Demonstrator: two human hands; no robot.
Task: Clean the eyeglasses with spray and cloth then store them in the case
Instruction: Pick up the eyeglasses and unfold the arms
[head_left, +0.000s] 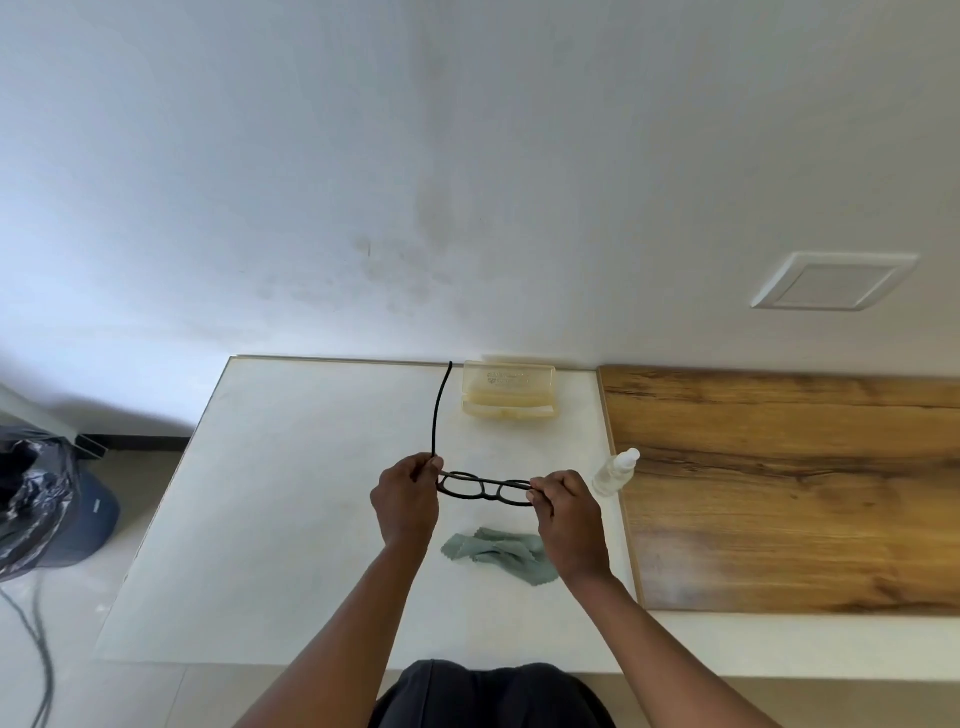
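I hold black-framed eyeglasses (485, 488) above the white table (291, 493). My left hand (408, 499) pinches the frame's left corner, where one temple arm sticks straight out toward the wall. My right hand (569, 512) grips the frame's right corner; that side's temple is hidden by my fingers. A crumpled grey-green cloth (496, 553) lies on the table just below the glasses, partly behind my right wrist. A small white spray bottle (615, 472) stands to the right of my right hand. The translucent yellowish case (509, 389) sits open by the wall.
A wooden board (789, 488) covers the surface to the right of the white table. On the floor at left are a black plastic bag (31, 499), a dark blue cap (91, 514) and cables (41, 649). A white wall rises behind the table.
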